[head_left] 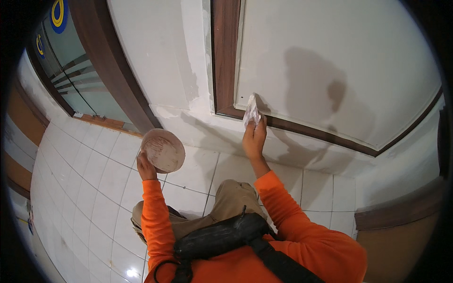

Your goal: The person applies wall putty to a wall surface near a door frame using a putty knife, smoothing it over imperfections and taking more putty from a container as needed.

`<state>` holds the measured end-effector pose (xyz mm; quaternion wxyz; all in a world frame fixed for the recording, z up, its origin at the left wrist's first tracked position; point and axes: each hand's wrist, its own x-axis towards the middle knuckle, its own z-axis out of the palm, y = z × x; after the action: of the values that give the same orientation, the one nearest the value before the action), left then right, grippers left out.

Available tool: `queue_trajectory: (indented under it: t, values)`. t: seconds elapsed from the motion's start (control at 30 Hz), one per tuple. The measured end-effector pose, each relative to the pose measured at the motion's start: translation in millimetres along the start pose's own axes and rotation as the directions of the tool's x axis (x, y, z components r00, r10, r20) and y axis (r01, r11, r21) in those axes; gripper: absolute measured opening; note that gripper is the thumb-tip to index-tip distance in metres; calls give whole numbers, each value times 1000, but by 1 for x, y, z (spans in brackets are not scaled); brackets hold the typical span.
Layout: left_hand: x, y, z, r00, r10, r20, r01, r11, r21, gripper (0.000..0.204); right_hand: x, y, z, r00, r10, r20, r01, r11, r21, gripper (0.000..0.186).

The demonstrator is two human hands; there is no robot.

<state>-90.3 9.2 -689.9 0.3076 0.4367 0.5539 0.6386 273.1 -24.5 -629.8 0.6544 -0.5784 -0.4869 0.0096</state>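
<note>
Room with white tiled floor, patchy pale wall, brown frame around pale panel. Left hand above floor, fingers gripping lower left edge of round, smeared bowl, hollow facing up. Right hand by frame's lower left corner, fingers pinching whitish pointed thing, kind unclear; tip before panel's corner, cannot tell if touching.
</note>
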Motion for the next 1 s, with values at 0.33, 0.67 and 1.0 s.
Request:
queue_trajectory:
  t: [0.33, 0.67, 1.0]
  values:
    - [5, -15, -5, 1000, -9, 10, 10, 999, -42, 45, 0, -19, 79, 988, -99, -123, 64, 964, -258, 57]
    - [1, 3, 1, 997, 11, 77, -9, 999, -32, 43, 22, -24, 121, 989, -86, -124, 28, 913, -408, 62]
    - [10, -8, 4, 993, 33, 109, -29, 999, -36, 46, 66, -57, -36, 866, -332, 374, 493, 689, -532, 57]
